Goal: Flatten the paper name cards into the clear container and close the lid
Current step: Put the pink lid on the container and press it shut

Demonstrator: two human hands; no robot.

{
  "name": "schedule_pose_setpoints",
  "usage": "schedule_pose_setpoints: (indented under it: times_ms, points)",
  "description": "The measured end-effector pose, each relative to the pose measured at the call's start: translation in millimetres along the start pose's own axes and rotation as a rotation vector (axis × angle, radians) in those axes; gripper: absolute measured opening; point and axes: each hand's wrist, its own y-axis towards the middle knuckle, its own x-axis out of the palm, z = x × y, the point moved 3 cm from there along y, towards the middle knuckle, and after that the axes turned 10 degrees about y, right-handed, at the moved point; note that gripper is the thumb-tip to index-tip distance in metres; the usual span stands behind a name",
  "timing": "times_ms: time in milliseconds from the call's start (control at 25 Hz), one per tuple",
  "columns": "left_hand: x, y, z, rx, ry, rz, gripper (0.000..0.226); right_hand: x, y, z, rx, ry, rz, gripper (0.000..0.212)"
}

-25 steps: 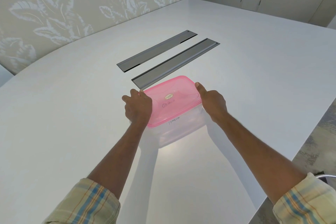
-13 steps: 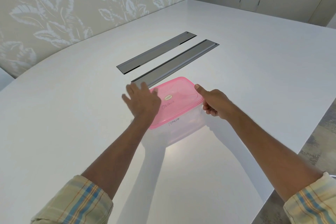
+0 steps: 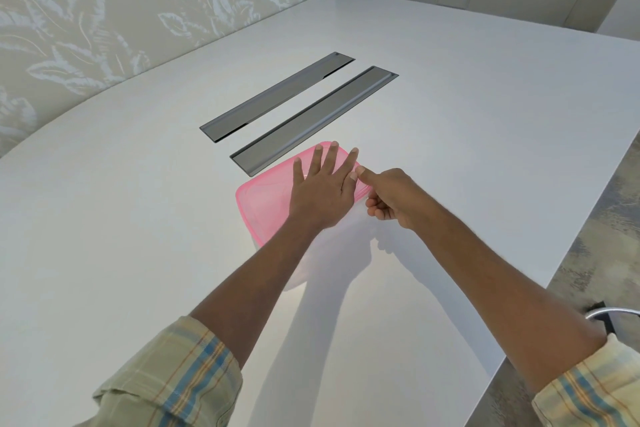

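A pink translucent lid (image 3: 261, 199) lies on top of the clear container (image 3: 294, 274) in the middle of the white table. My left hand (image 3: 323, 189) rests flat on the lid with its fingers spread. My right hand (image 3: 388, 196) is at the lid's right edge, thumb on top and fingers curled under the rim. The container's clear body is mostly hidden behind my left forearm. No paper name cards can be made out through the lid.
Two long grey cable-slot covers (image 3: 277, 95) (image 3: 313, 120) are set into the white table (image 3: 121, 218) just beyond the container. The table's right edge (image 3: 571, 253) drops to a mottled floor, where a metal chair part (image 3: 611, 313) shows. A leaf-patterned wall stands at the left.
My left hand left the lid's left edge and moved right to lie flat on top of the lid. My right hand stayed at the right edge and curled its fingers under.
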Motion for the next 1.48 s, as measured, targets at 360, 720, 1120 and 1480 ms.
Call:
schedule_pose_setpoints:
  times_ms: [360, 720, 1120, 1480]
  points:
    - [1.9, -2.0, 2.8, 0.05, 0.073, -0.02, 0.057, -3.6, -2.6, 1.8, 0.049, 0.055, -0.053, 0.041]
    - [-26.6, -14.3, -62.5, -0.359, -0.2, 0.123, 0.052, -18.5, 5.1, -15.3, -0.07, -0.159, 0.011, 0.053]
    - [-42.1, -34.9, -118.4, -0.582, -0.607, -0.009, 0.034, -0.2, -11.2, -38.3, -0.269, -0.102, 0.163, 0.04]
    - [-94.8, -40.2, -137.7, -0.619, -0.638, 0.035, 0.036, 18.0, -22.9, -64.7, -0.172, 0.265, -0.033, 0.025]
